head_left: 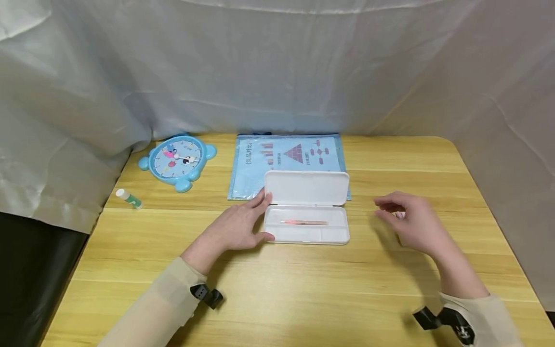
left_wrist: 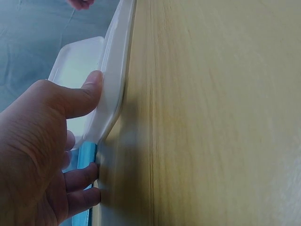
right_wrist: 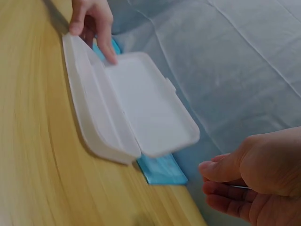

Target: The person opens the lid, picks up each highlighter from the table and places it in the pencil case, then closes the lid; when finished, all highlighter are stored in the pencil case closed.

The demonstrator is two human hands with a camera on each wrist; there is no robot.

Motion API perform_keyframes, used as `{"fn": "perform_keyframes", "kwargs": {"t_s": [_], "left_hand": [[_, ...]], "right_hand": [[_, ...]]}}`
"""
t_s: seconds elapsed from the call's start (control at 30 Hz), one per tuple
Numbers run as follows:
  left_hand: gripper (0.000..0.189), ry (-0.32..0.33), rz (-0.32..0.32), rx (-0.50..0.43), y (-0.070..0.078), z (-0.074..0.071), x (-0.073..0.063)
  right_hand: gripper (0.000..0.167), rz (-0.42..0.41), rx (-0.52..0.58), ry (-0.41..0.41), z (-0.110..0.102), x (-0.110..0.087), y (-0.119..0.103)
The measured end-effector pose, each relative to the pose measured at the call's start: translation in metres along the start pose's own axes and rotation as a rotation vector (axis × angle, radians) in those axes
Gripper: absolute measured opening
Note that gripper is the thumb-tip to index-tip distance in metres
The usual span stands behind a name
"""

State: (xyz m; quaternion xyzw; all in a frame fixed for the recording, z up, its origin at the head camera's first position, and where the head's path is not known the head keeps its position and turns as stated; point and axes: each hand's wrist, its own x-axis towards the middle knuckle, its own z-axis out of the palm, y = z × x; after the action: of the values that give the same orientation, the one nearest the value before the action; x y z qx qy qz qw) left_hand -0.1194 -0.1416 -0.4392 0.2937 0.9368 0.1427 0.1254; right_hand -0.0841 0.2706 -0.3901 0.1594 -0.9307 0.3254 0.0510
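A white pencil case (head_left: 305, 236) lies on the table with its lid (head_left: 307, 188) raised at the back. In its tray rests a slim pen (head_left: 305, 222) with a pinkish barrel. My left hand (head_left: 240, 224) grips the case's left end, thumb at the front corner and forefinger by the lid. In the left wrist view the thumb (left_wrist: 89, 96) presses on the case's edge. To the right of the case, my right hand (head_left: 414, 221) hovers apart from it, fingers loosely bent; I see no object held in it. The right wrist view shows this hand (right_wrist: 263, 176) beside the open case (right_wrist: 101, 108).
Behind the case lies a blue zip document pouch (head_left: 256, 168), partly under the lid. A blue toy clock (head_left: 178, 159) sits at the back left, with a glue stick (head_left: 129, 198) near the table's left edge. A grey curtain (head_left: 277, 72) hangs behind the wooden table (head_left: 303, 294).
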Motion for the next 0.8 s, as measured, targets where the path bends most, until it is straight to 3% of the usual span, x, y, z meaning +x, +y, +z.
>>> {"fn": "perform_keyframes", "kwargs": {"t_s": [0.47,0.8], "left_hand": [[0.107,0.006,0.005,0.001,0.001,0.0,0.0],[0.107,0.008,0.008,0.004,0.0,0.0,-0.001]], "right_hand": [[0.02,0.118,-0.026,0.06,-0.009,-0.033,0.034],[0.03,0.289,-0.038,-0.026,0.005,-0.042,0.036]]}}
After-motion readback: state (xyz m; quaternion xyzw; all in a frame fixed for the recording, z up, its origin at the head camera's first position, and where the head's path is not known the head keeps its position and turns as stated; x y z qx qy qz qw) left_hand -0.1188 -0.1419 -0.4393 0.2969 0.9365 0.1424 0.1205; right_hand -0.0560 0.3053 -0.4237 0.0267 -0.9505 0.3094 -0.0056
